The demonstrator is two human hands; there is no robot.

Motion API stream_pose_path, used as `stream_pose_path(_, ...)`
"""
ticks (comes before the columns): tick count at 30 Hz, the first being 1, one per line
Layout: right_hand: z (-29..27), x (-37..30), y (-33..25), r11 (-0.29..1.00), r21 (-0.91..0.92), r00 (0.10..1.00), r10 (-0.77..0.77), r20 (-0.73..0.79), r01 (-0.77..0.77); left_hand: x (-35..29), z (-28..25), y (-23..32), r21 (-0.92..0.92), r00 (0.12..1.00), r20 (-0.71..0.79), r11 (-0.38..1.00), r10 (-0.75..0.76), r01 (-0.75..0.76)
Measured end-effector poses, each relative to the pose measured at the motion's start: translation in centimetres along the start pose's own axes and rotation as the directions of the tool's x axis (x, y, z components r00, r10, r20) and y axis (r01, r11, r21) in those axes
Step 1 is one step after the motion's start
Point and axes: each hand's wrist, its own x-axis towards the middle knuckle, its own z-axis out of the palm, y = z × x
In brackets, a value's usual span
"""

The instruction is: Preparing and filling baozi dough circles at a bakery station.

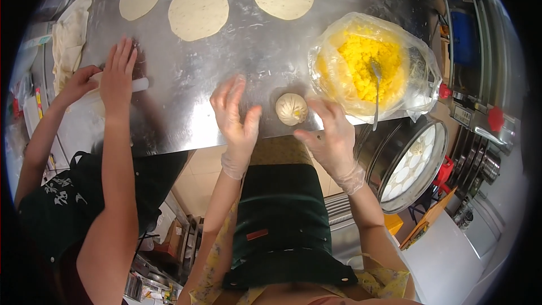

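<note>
A pleated, filled bun point(291, 109) sits on the steel table near its front edge, with a speck of yellow at its right side. My left hand point(234, 116), in a clear plastic glove, is held to the left of the bun with fingers apart, touching nothing. To the bun's right, my right hand point(332, 141) is gloved too, its thumb and fingers spread and holding nothing. Its fingertips are close to the bun; contact cannot be made out. Beyond it stands a plastic-lined container point(327, 87) of crumbly yellow filling point(364, 51), with a metal spoon point(376, 96) stuck in it.
Several flat dough rounds point(199, 12) lie on the far part of the steel table point(186, 79). At left, a co-worker's hands point(118, 62) work over a white rolling pin point(140, 84). A round steamer point(389, 192) with white discs inside stands below the table at right.
</note>
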Motion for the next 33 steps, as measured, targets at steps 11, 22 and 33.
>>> stream_pose_path(11, 3.6, 2.0, -0.5, 0.785, -0.523, 0.926, -0.167, 0.339, 0.333, -0.5, 0.5, -1.4, -0.051, 0.993, -0.107, 0.998, -0.042, 0.037)
stream_pose_path(22, -6.8, -7.3, 1.5, 0.985, -0.17, 0.999, 0.015, 0.031, -0.009, -1.5, 0.7, -1.1, -0.326, 0.92, -0.007, 0.87, -0.393, 0.369)
stream_pose_path(33, -16.5, -31.8, 25.4, 0.443, -0.003, 0.392, 0.788, -0.474, -0.896, -0.3, 2.0, -2.0, 0.423, 0.979, 0.142, 0.885, 0.147, -0.195)
